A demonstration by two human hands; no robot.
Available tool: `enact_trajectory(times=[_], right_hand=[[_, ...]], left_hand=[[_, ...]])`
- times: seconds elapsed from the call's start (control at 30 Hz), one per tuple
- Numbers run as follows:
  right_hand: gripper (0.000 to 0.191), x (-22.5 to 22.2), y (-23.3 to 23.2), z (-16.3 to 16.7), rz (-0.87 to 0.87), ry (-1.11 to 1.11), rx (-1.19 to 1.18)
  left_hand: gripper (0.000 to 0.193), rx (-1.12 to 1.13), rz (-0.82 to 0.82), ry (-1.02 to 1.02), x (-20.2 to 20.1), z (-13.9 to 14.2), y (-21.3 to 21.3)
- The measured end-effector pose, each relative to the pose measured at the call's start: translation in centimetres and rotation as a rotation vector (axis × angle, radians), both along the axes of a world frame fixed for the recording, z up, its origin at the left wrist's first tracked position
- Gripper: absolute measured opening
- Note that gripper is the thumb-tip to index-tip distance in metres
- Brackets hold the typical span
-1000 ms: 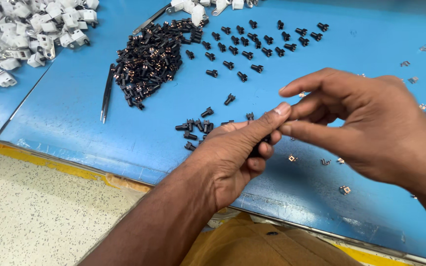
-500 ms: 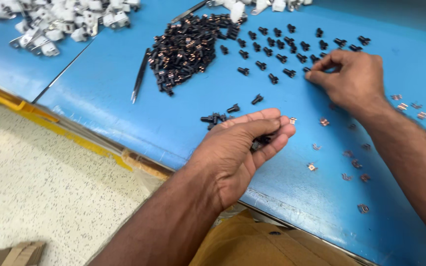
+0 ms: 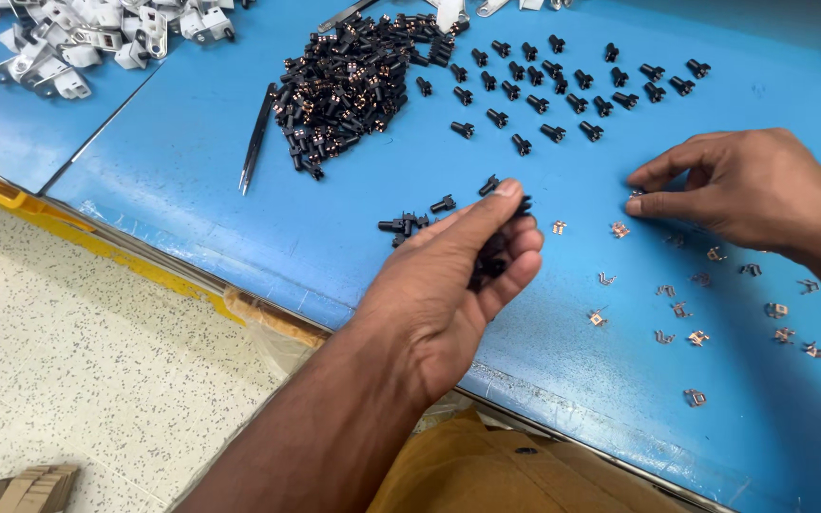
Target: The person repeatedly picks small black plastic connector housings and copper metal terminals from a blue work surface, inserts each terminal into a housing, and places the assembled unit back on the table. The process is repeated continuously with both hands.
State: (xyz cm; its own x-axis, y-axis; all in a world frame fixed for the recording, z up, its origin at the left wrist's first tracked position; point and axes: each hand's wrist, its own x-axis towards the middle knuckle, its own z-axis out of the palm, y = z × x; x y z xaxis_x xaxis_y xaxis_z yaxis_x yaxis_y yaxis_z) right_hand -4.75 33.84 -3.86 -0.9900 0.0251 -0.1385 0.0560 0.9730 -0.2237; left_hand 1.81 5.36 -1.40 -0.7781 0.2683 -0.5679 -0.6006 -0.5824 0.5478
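1. Left hand (image 3: pixel 448 285) is raised just above the blue table (image 3: pixel 192 190), palm up, fingers curled around a few small black plastic parts (image 3: pixel 488 264); thumb lies straight over the top of them.
2. Right hand (image 3: pixel 748 190) rests low on the table to the right, well apart from the left. Thumb and forefinger are pinched together at a small copper clip (image 3: pixel 635 195); whether the clip is lifted off the surface cannot be told.
3. More copper clips (image 3: pixel 696 337) lie scattered on the table below and to the right of that hand.
4. A small cluster of black parts (image 3: pixel 410 224) sits just beyond the left fingertips.
5. Further back, single black parts stand spaced in rough rows (image 3: pixel 563 90); beside them, a dense heap of black parts (image 3: pixel 349 90).
6. Tweezers (image 3: pixel 257 138) lie left of the heap.
7. White plastic pieces (image 3: pixel 87 43) are piled at the far left corner.
8. A yellow strip (image 3: pixel 68 233) runs along the near table edge.
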Motion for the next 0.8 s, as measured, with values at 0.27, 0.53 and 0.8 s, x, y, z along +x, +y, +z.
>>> enact_trajectory(times=[0.27, 0.53, 0.8], right_hand=[[0.031, 2.9, -4.5, 4.4, -0.182, 0.041, -0.439], [0.03, 5.9, -8.5, 5.5, -0.094, 0.028, -0.978], [0.033, 6.4, -7.8, 4.7, -0.166, -0.014, -0.932]], left_hand=[[0.028, 0.067, 0.014, 0.043, -0.5, 0.4, 0.9], [0.036, 0.138, -0.013, 0.103, 0.0, 0.2, 1.4], [0.037, 0.122, -0.083, 0.116, 0.6, -0.3, 1.1]])
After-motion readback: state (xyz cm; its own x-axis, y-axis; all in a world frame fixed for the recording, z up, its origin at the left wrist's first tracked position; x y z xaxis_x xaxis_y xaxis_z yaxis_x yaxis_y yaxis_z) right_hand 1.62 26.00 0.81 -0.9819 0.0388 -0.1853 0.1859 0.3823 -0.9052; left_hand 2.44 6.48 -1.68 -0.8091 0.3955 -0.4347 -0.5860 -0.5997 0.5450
